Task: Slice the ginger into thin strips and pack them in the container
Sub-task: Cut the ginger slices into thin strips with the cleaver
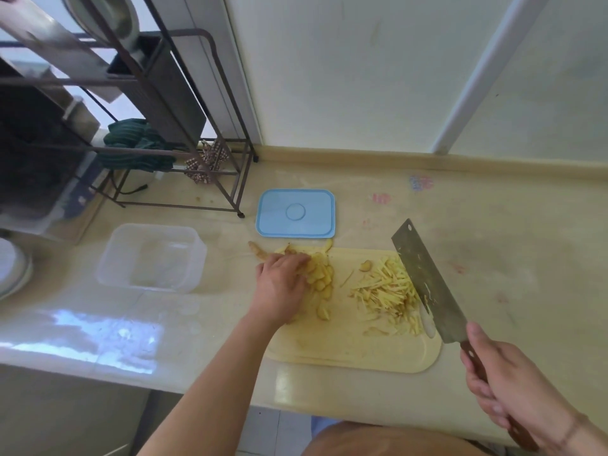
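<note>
Yellow ginger slices (320,274) lie on the cutting board (355,350) under the left hand's (281,281) curled fingertips, with cut strips (385,294) between both hands. The right hand (513,386) grips a cleaver (427,284) by its handle. Left of the left hand sits the clear container (151,258), its blue lid (296,213) beyond.

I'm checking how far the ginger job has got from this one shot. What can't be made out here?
- Head view: the left hand covers part of the ginger slices, so what its fingers hold is hidden.
- The cleaver blade hides the right edge of the ginger strips.
- The container is clear plastic with glare; a few strips inside would be hard to tell.
- The cleaver handle's end is hidden by the right hand.
</note>
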Demonstrator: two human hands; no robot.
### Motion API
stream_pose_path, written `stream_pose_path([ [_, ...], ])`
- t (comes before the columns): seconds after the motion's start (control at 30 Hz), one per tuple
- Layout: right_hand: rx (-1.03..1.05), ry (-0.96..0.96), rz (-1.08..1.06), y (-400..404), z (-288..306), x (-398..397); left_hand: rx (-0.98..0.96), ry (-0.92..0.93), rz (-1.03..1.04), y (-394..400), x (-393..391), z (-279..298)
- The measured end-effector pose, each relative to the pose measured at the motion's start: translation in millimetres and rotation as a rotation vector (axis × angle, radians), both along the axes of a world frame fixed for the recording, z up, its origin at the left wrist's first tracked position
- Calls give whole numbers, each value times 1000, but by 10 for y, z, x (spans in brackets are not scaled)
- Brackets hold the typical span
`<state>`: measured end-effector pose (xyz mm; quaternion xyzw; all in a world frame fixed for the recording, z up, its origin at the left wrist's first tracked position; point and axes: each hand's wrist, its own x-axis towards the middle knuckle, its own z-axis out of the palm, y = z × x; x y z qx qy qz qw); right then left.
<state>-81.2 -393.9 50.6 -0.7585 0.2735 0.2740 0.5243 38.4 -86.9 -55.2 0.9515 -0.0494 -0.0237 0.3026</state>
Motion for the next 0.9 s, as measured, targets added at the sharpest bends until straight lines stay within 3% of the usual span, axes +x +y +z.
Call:
stream_pose_path([
  [0.2,-11,9,11,39,-21,1,240,26,-218,-13,170,117],
  [0.37,-11,20,4,58,-26,-19,239,33,-362,-9,279,213],
  [0.5,-22,19,11,72,-25,-21,345,2,-578,-42,435,284],
  [0.67,-16,16,21,82,-3,-23,420,-89,-682,-100,546,324],
  [0.8,-12,11,24,78,4,-27,276,-60,-584,-91,481,364],
  [0.9,-6,11,18,72,2,-35,5,26,-298,-80,305,411],
])
